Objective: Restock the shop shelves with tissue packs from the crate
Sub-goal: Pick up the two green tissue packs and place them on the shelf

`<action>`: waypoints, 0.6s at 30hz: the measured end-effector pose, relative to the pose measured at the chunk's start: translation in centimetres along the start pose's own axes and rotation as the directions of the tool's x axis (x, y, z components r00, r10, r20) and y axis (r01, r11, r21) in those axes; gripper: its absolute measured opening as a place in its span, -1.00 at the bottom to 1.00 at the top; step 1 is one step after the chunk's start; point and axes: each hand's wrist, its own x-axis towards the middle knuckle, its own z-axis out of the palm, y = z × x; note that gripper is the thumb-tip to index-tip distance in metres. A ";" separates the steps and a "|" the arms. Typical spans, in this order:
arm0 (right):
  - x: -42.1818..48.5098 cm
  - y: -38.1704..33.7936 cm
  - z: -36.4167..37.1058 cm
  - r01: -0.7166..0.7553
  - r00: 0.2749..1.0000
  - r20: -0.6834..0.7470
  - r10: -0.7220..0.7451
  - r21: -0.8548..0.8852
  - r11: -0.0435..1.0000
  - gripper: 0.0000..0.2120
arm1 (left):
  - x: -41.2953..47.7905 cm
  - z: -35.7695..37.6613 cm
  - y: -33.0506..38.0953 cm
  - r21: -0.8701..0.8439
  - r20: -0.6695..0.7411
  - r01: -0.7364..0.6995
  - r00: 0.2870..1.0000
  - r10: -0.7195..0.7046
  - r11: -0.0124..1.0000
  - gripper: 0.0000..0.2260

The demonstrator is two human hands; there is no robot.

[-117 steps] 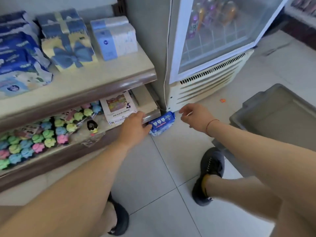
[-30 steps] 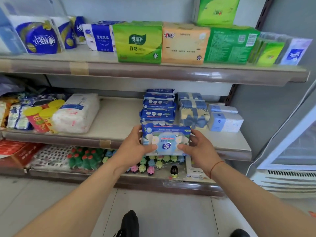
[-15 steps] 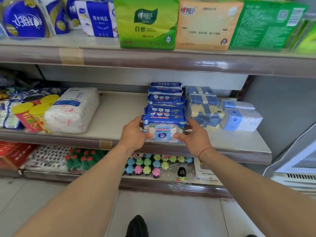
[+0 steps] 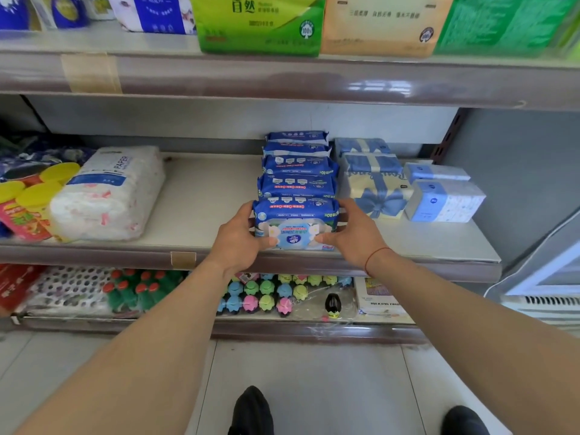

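A blue tissue pack (image 4: 295, 222) with a white flowered label stands at the front of the middle shelf (image 4: 201, 211), heading a row of several like blue packs (image 4: 297, 174) running to the back. My left hand (image 4: 238, 241) grips its left end and my right hand (image 4: 351, 237) grips its right end, thumbs on the front face. The pack rests on the shelf close to the front lip. The crate is out of view.
A white paper pack (image 4: 108, 193) and yellow-lidded cans (image 4: 29, 199) lie left on the same shelf. Blue bow-printed packs (image 4: 375, 183) and pale blue boxes (image 4: 444, 199) sit right. Green and orange packs (image 4: 317, 23) fill the upper shelf; coloured toys (image 4: 266, 293) the lower.
Both hands carried the blue pack from the air in front of the shelf down onto the middle shelf, at the front of the row. The view moved closer.
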 end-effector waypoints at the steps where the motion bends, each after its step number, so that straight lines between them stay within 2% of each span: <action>1: 0.1 -0.1 -0.3 -0.003 1.000 0.013 0.002 0.007 1.000 -0.26 | 0.0 0.0 -0.1 -0.007 0.007 -0.002 1.000 0.002 1.000 -0.32; 6: -0.2 0.4 -1.0 -0.052 0.993 0.108 0.038 0.123 0.991 -0.39 | 0.1 0.2 -0.1 0.003 0.038 -0.004 0.999 0.004 1.000 -0.32; 10: -0.6 0.5 -1.0 -0.073 0.991 0.122 0.056 0.147 0.986 -0.37 | 0.2 0.2 -0.1 0.018 0.034 0.022 0.999 -0.023 1.000 -0.33; 12: -1.0 0.2 -1.1 -0.081 0.991 0.118 0.065 0.141 0.987 -0.34 | 0.3 0.4 -0.3 0.016 0.042 0.050 0.998 -0.051 0.999 -0.37; 16: -1.7 -0.7 -1.1 -0.038 0.999 0.041 0.034 0.097 0.995 -0.40 | 0.3 -0.1 0.4 -0.011 0.034 0.096 0.995 -0.096 0.995 -0.51; 18: -1.9 -1.7 -1.4 -0.013 1.000 0.026 0.008 0.162 0.987 -0.31 | 0.4 -1.1 1.6 -0.114 0.005 0.059 0.998 -0.059 0.992 -0.53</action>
